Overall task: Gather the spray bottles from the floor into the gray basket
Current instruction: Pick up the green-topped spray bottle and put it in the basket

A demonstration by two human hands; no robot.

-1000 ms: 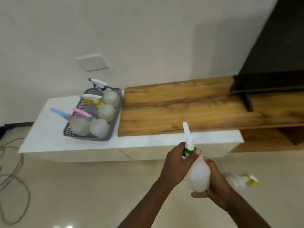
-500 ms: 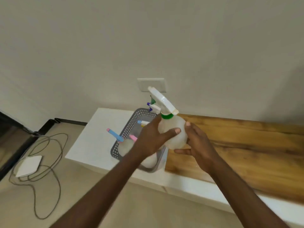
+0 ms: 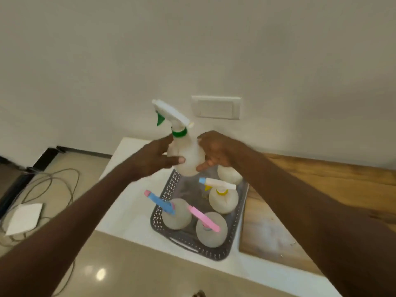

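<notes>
I hold a white spray bottle with a green collar (image 3: 186,155) upright between both hands, just above the far left part of the gray basket (image 3: 165,194). My left hand (image 3: 156,157) grips its left side and my right hand (image 3: 216,151) its right side. Inside the basket stand a bottle with a blue sprayer (image 3: 176,214), one with a pink sprayer (image 3: 211,229), one with a yellow collar (image 3: 223,199), and another (image 3: 228,174) partly hidden behind my right hand.
The basket sits on a white low counter (image 3: 126,213) beside a wooden top (image 3: 321,189). A wall plate (image 3: 216,107) is behind. On the floor at left lie cables (image 3: 53,181) and a white flat box (image 3: 24,217).
My view has moved closer and over the basket. Both hands have carried the green-collared bottle up from near the floor to above the basket's far end.
</notes>
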